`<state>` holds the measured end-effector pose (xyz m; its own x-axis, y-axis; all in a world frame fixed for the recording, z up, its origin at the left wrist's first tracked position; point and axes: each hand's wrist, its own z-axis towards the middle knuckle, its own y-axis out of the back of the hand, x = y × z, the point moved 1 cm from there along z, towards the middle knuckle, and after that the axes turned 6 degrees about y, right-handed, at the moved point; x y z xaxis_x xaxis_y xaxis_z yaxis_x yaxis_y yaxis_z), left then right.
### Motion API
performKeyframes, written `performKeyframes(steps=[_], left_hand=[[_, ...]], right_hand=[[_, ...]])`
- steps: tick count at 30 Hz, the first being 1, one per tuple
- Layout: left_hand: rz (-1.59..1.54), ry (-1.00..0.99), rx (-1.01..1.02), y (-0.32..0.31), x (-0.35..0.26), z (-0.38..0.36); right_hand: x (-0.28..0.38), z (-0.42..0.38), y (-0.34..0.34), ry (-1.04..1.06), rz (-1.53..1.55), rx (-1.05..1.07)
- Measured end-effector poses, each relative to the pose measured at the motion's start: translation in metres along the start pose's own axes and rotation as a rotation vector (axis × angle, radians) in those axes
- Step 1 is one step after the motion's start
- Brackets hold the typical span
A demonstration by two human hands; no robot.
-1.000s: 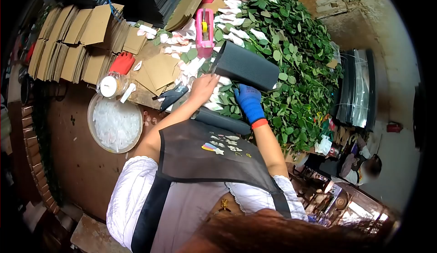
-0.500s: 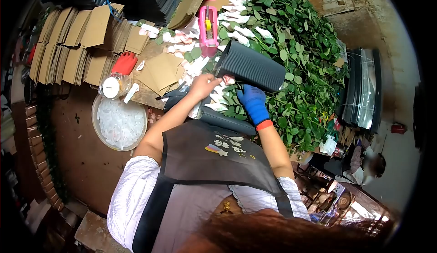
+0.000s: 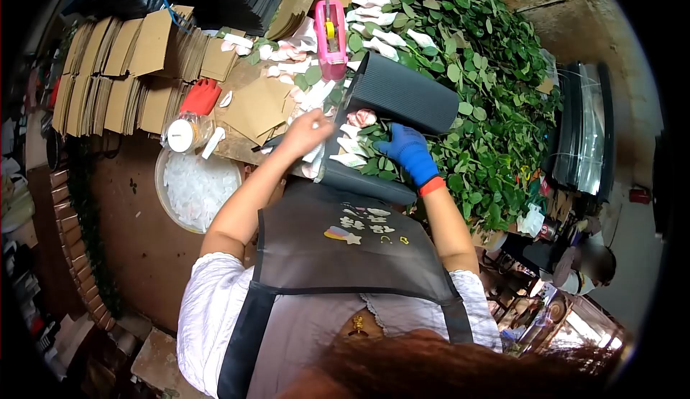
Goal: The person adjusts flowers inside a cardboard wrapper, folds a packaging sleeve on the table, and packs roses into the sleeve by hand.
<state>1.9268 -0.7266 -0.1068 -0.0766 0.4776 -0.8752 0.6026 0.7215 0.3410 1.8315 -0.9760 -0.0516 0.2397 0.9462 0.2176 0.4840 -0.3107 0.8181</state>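
My bare left hand (image 3: 305, 136) is closed, fingers curled together, at the left edge of a dark grey ribbed sheet; anything in its fingers is hidden. My right hand (image 3: 405, 147), in a blue glove with a red cuff, is curled over leafy rose stems (image 3: 374, 163). Between the hands lie a pale pink rose (image 3: 361, 117) and several flower heads in white sleeves (image 3: 350, 145). The ribbed sheet has a rolled-over far side (image 3: 406, 97) above these flowers and a near side (image 3: 370, 183) by my apron.
A pink tape dispenser (image 3: 331, 43) stands beyond the sheet. More sleeved roses and a heap of leaves (image 3: 481, 112) cover the right side. At left are cardboard pieces (image 3: 255, 108), a red glove (image 3: 201, 97), a jar (image 3: 181, 135) and a tub of white pieces (image 3: 162, 183).
My left hand has drawn back leftward from the pink rose, which now shows more fully. My gloved right hand has stayed by the stems, and the whole view has shifted slightly.
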Motion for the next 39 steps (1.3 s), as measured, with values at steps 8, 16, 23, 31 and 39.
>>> performKeyframes(steps=[8,16,23,31,39], left_hand=[[-0.07,-0.063,0.058,-0.028,-0.003,0.002],[-0.051,0.084,0.186,0.025,0.022,-0.01],[0.059,0.111,0.275,-0.026,0.005,-0.003],[0.031,0.16,0.255,-0.03,-0.003,-0.005],[-0.282,0.079,-0.007,-0.05,0.009,-0.019]], right_hand=[[0.012,0.004,-0.02,-0.022,-0.219,-0.06],[-0.003,-0.003,-0.002,0.068,-0.008,0.075],[0.018,0.0,-0.017,-0.04,-0.168,0.085],[0.016,-0.007,-0.007,-0.016,-0.112,0.135],[0.021,-0.004,-0.03,-0.006,-0.25,0.012]])
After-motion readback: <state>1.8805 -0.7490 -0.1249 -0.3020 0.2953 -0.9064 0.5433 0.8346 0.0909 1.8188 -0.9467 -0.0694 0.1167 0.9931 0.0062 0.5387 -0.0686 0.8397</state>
